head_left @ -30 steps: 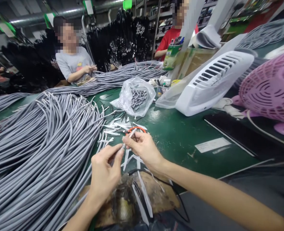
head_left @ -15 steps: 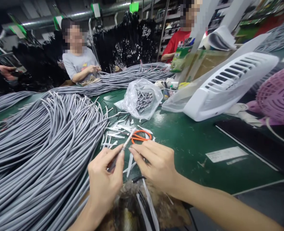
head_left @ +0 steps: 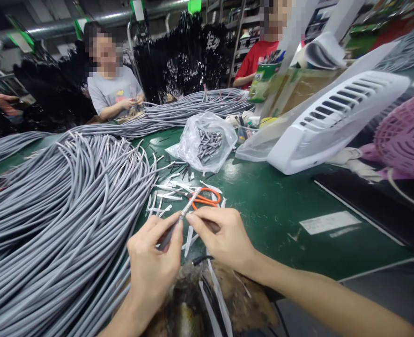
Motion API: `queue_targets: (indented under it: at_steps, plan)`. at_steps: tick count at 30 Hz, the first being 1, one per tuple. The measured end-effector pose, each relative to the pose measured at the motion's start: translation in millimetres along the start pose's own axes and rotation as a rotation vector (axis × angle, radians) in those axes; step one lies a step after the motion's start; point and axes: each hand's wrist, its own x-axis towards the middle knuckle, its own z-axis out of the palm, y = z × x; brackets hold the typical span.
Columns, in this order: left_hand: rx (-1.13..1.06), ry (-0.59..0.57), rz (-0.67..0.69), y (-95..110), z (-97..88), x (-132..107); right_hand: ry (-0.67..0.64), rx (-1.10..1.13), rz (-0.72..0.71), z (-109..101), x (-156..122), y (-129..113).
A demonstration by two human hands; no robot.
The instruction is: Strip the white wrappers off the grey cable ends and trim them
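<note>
Over the green table (head_left: 263,201), watching from far off, I see the left hand (head_left: 154,257) pinching a gray cable (head_left: 190,202) between its thumb and first finger. The cable is near the middle of my view and slants up and away, and its pale, silvery end pokes out past the fingertips, with orange handles (head_left: 206,201) just behind it. The right hand (head_left: 228,236) has its thumb and first finger close together right beside that shiny part (from where I sit, I can't tell if they touch it or grip anything). White strips (head_left: 172,195) lie in a messy heap past the hands. Behind them sits a clear bag (head_left: 188,146) with lots of short gray bits (head_left: 209,144) inside. To the left I see a huge pile of gray cables (head_left: 62,224), many of their pale ends pointing away. Off to the right are a flat white label (head_left: 329,222), a long black thing (head_left: 361,206), a white box with slots (head_left: 294,150) and a pink fan (head_left: 409,135). Across the table, a person in a gray shirt (head_left: 112,91) has both hands near another cable bundle (head_left: 193,105), and someone in red (head_left: 258,56) is partly hidden by a green can (head_left: 259,86) holding pens (head_left: 273,57).
</note>
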Motion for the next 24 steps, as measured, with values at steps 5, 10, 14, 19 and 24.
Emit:
queue_targets:
  at_steps: [5, 10, 14, 19, 24]
  plan:
    - [-0.026, -0.038, -0.057, -5.5, 3.1, 2.2, 0.051, -0.004, -0.130, 2.3, -6.5, -11.5]
    - [-0.099, -0.117, -0.342, -18.9, 8.3, 9.6, 0.055, -0.092, -0.539, 1.7, -15.8, -20.8]
    - [-0.183, 0.014, -0.436, -14.5, 4.0, 9.5, 0.211, -0.258, -0.246, -2.6, -5.0, -4.3]
    - [-0.182, 0.050, -0.345, -9.6, 0.4, 4.7, 0.162, -0.271, -0.184, -2.1, 0.9, 4.9]
    - [-0.167, 0.024, -0.297, -11.2, 2.0, 2.6, 0.104, -0.193, -0.140, 3.1, -2.4, 1.8]
